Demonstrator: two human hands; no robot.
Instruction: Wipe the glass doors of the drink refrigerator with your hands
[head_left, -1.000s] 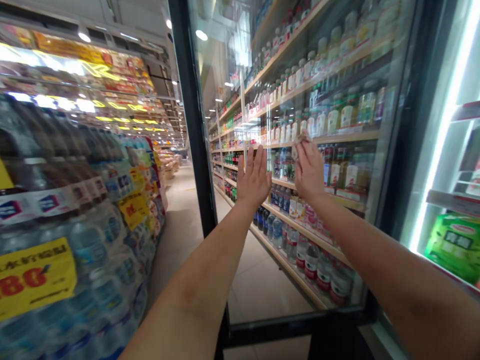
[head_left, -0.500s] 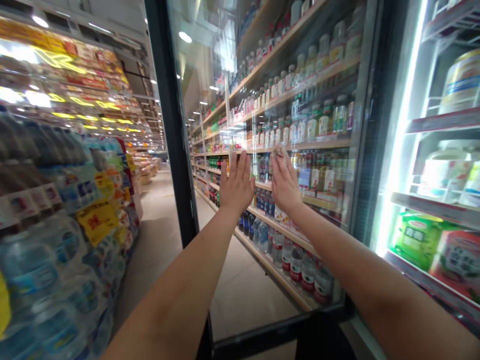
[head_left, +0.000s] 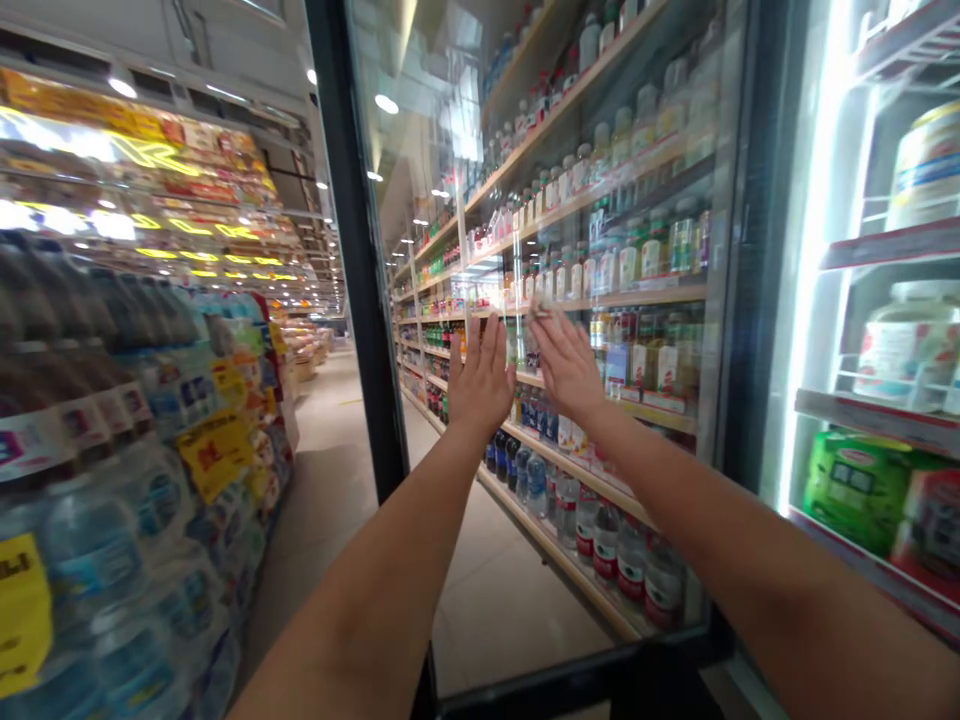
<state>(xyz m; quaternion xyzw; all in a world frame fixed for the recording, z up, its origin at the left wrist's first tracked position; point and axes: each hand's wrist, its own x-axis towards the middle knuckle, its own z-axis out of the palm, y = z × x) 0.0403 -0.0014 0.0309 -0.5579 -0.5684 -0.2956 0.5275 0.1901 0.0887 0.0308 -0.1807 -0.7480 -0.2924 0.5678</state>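
My left hand [head_left: 481, 380] lies flat on the glass door [head_left: 442, 460] of a drinks cooler, fingers stretched upward and holding nothing. Close to its right, my right hand [head_left: 571, 370] leans toward the left against the same glass. Under the right fingertips shows a small crumpled greyish cloth [head_left: 540, 308]; most of it is hidden by the fingers. The black door frame [head_left: 360, 250] stands open to the aisle. Rows of bottles [head_left: 630, 560] on wooden shelves appear in the glass; whether they are behind it or reflected is hard to tell.
At right, the lit cooler shelves [head_left: 877, 415] hold white jars [head_left: 911, 345] and a green pack [head_left: 847, 490]. To the left rises a stack of bottled water [head_left: 94, 540] with yellow signs [head_left: 217, 455]. A tiled aisle floor [head_left: 330, 440] runs between stack and door.
My right hand has slid a little left across the glass with the cloth, closer to my left hand. My left hand stays about in place on the glass. The view has shifted slightly.
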